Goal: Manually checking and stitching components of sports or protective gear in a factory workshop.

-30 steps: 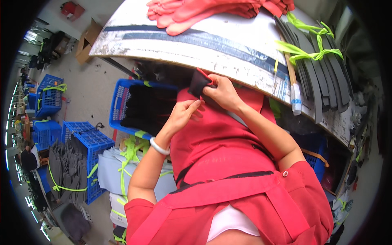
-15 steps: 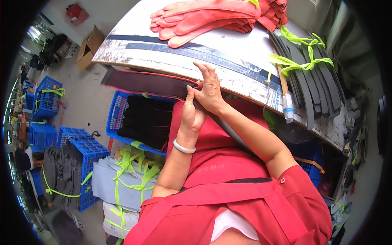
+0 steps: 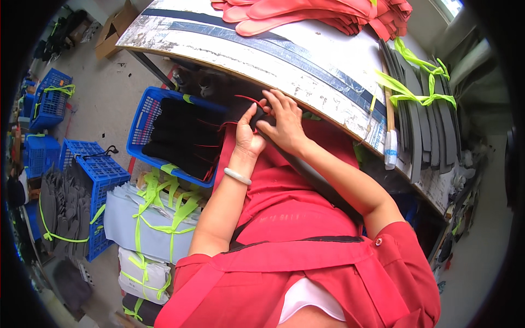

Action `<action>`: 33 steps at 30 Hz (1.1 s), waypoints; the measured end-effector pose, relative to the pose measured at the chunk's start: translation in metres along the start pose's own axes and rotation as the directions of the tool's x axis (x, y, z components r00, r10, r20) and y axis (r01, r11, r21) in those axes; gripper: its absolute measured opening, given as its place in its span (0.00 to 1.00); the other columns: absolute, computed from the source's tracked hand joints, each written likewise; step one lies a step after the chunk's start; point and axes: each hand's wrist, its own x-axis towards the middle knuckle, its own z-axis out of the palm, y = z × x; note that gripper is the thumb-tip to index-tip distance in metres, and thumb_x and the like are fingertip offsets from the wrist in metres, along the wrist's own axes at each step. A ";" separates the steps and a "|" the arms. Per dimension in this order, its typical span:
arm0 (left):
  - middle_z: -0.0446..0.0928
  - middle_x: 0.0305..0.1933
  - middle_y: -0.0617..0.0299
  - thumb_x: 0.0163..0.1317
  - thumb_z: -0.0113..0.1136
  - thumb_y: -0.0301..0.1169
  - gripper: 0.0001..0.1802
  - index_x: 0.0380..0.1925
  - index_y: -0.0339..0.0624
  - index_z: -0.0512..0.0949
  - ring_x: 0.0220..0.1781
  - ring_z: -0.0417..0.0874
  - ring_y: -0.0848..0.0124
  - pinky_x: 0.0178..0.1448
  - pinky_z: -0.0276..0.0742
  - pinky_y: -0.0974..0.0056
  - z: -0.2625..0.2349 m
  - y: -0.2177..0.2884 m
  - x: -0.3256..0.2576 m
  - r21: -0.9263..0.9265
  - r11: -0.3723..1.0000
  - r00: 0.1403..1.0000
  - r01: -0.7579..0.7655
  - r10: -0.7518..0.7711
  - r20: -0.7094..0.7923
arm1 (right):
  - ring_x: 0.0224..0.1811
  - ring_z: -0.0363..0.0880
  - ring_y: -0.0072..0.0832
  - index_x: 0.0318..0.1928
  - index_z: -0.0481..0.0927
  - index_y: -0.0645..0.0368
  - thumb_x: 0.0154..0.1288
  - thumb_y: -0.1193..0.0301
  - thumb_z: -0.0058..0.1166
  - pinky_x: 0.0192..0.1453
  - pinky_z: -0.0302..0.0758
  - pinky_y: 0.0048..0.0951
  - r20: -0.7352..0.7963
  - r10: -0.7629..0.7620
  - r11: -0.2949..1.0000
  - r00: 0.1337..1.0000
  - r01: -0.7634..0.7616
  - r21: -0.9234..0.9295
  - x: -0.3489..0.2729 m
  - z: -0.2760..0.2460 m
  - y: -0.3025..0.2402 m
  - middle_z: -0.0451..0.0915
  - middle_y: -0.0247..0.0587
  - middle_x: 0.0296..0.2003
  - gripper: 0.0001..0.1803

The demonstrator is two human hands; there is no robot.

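A black strip (image 3: 298, 162) with red edging runs from between my hands, down over my red apron and under my right forearm. My left hand (image 3: 250, 136) is closed on it, thumb and fingertips pinching the strip. My right hand (image 3: 285, 121) grips it from the other side, fingers bent over toward the left fingertips. A thin red edge stands out above the fingers. Part of the strip is hidden by my hands and forearm. Below and left, a blue crate (image 3: 133, 123) holds a stack of black pieces (image 3: 178, 131) with red edges.
The worn white table (image 3: 235, 60) stands just beyond my hands. On it are red strips (image 3: 311, 11), tied grey strips (image 3: 418, 104) and a wooden stick (image 3: 389, 120). Tied pale-blue sheets (image 3: 123, 218) and another blue crate (image 3: 106, 186) stand at left.
The strip's long free end, stretched leftward along the table edge before, has dropped or folded in near my hands. The view has shifted, showing more of the crate.
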 end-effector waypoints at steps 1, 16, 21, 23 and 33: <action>0.79 0.39 0.58 0.68 0.55 0.35 0.14 0.49 0.39 0.77 0.48 0.80 0.63 0.60 0.76 0.57 0.013 0.001 -0.001 0.031 0.998 0.980 -0.051 0.056 -0.191 | 0.69 0.58 0.40 0.67 0.66 0.47 0.53 0.62 0.64 0.67 0.58 0.44 0.078 -0.090 0.993 0.993 0.096 -0.067 -0.009 -0.018 -0.004 0.64 0.38 0.66 0.39; 0.77 0.33 0.63 0.65 0.62 0.41 0.17 0.45 0.41 0.74 0.38 0.79 0.68 0.53 0.79 0.58 0.006 -0.011 0.007 0.216 0.974 0.956 -0.074 0.131 -0.263 | 0.41 0.81 0.51 0.51 0.70 0.57 0.52 0.78 0.51 0.40 0.80 0.48 0.548 -0.050 0.998 0.835 0.066 -0.010 -0.006 0.014 0.008 0.75 0.45 0.52 0.22; 0.77 0.34 0.62 0.67 0.60 0.37 0.19 0.52 0.37 0.72 0.38 0.79 0.66 0.52 0.79 0.58 0.012 -0.004 -0.009 0.123 0.991 0.980 -0.050 0.072 -0.186 | 0.42 0.80 0.52 0.49 0.70 0.58 0.50 0.77 0.51 0.41 0.79 0.50 0.675 0.032 0.999 0.737 -0.027 -0.017 -0.029 -0.027 -0.005 0.76 0.49 0.52 0.22; 0.76 0.32 0.62 0.66 0.60 0.31 0.15 0.50 0.37 0.72 0.36 0.79 0.67 0.51 0.79 0.59 0.004 -0.013 -0.005 0.192 0.979 0.981 -0.069 0.102 -0.166 | 0.41 0.81 0.50 0.50 0.71 0.58 0.51 0.77 0.51 0.41 0.80 0.49 0.667 0.030 0.999 0.745 -0.004 -0.040 -0.019 -0.009 -0.001 0.77 0.49 0.50 0.22; 0.76 0.33 0.59 0.65 0.56 0.29 0.16 0.50 0.33 0.70 0.39 0.79 0.66 0.56 0.78 0.56 0.004 -0.009 -0.006 0.165 0.984 0.993 -0.059 0.075 -0.095 | 0.38 0.81 0.54 0.59 0.68 0.54 0.51 0.77 0.50 0.41 0.79 0.52 0.588 -0.020 1.000 0.809 0.005 0.028 -0.029 -0.007 0.002 0.73 0.47 0.57 0.29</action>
